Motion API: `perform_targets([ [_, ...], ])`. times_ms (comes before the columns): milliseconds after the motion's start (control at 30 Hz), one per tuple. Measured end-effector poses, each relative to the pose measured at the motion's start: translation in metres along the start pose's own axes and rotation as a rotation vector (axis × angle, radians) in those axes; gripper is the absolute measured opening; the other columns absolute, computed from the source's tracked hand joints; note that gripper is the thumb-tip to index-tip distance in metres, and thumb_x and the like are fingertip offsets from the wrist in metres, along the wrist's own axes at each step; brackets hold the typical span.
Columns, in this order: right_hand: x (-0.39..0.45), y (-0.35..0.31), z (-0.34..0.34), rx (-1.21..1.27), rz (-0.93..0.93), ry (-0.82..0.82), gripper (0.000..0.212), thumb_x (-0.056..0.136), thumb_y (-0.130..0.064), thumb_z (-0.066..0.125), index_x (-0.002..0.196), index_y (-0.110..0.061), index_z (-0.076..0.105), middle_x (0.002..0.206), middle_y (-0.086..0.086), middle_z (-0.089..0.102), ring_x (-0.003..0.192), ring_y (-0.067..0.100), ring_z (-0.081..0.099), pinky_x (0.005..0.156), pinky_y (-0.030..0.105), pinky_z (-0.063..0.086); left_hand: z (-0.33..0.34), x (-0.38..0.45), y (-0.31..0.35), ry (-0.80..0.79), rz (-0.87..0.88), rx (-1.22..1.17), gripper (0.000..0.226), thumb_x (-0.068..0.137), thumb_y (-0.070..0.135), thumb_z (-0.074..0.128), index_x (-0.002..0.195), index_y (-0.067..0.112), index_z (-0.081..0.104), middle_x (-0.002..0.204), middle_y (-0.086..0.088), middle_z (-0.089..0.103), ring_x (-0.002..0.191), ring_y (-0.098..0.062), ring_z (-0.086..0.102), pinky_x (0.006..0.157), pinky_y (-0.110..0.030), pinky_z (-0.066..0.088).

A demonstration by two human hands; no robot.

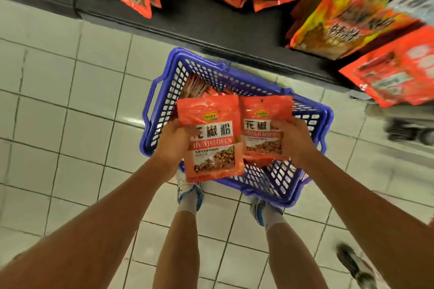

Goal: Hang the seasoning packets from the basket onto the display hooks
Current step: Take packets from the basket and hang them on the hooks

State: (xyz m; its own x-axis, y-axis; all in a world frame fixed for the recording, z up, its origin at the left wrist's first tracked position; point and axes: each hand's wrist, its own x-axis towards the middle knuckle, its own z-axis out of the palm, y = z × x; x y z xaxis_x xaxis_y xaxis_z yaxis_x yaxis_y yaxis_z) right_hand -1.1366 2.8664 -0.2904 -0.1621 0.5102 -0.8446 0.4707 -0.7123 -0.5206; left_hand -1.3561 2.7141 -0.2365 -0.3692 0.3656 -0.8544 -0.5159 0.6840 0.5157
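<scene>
My left hand [172, 142] grips one seasoning packet [212, 138] by its edge, my right hand [292, 141] another packet [265, 124] — both at frame centre, over the blue basket [159, 101] where more packets lie. The hanging packets [352, 21] crowd the upper right. My worry: slick foil sliding from my pinch, or the small punch hole missing a hook — none is visible from here.

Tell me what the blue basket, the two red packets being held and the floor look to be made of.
Blue basket: moulded plastic by its look, with lattice walls and a slight sheen.
Packets, one in the left hand at, one in the right hand at: glossy printed film, probably plastic; it crinkles and catches glare.
Floor: pale glazed tiles, likely ceramic, with dark grout lines and reflections.
</scene>
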Motion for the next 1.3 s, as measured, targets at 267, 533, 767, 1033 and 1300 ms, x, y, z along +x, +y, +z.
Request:
perform_targets([
  [267,-0.191,-0.174,0.001,0.072,-0.337,0.002,0.024,0.082,-0.048,0.071,0.077,-0.026,0.081,0.083,0.003,0.077,0.077,0.022,0.074,0.07,0.036,0.057,-0.002,-0.153,0.159,-0.064,0.184,-0.189,0.014,0.096,0.019,0.063,0.093,0.015,0.076,0.099,-0.017,0.077,0.091,-0.035,0.075,0.083,-0.047,0.06],
  [533,-0.408,-0.369,-0.026,0.145,-0.783,0.056,0.009,0.072,-0.03,0.071,0.076,-0.027,0.078,0.074,-0.005,0.074,0.071,0.015,0.065,0.073,0.038,0.051,-0.028,-0.355,0.345,-0.197,0.585,-0.216,0.016,0.096,0.01,0.062,0.089,0.012,0.076,0.084,-0.011,0.077,0.068,-0.022,0.074,0.064,-0.036,0.061],
  [767,-0.57,-0.497,-0.043,0.139,-1.169,0.332,0.04,0.082,-0.057,0.062,0.065,-0.021,0.07,0.062,-0.022,0.069,0.057,-0.009,0.06,0.057,0.014,0.049,-0.038,-0.492,0.488,-0.303,0.962,-0.192,0.023,0.075,0.015,0.071,0.097,0.01,0.071,0.085,-0.007,0.078,0.072,-0.022,0.073,0.068,-0.04,0.062],
  [1033,-0.689,-0.609,-0.059,0.217,-1.52,0.486,0.018,0.088,-0.035,0.065,0.07,-0.032,0.07,0.068,-0.029,0.069,0.063,-0.014,0.058,0.063,0.011,0.046,-0.044,-0.595,0.602,-0.372,1.266,-0.189,0.015,0.082,0.036,0.073,0.089,0.026,0.081,0.088,-0.004,0.079,0.076,-0.017,0.074,0.069,-0.035,0.061],
  [1300,-0.731,-0.708,-0.069,0.284,-1.567,0.548,0.028,0.09,-0.028,0.072,0.064,-0.021,0.064,0.059,-0.013,0.064,0.053,0.001,0.055,0.058,0.026,0.046,-0.019,-0.642,0.666,-0.34,1.379,-0.203,0.006,0.092,0.015,0.071,0.086,0.015,0.072,0.081,-0.004,0.078,0.07,-0.021,0.074,0.07,-0.038,0.06],
])
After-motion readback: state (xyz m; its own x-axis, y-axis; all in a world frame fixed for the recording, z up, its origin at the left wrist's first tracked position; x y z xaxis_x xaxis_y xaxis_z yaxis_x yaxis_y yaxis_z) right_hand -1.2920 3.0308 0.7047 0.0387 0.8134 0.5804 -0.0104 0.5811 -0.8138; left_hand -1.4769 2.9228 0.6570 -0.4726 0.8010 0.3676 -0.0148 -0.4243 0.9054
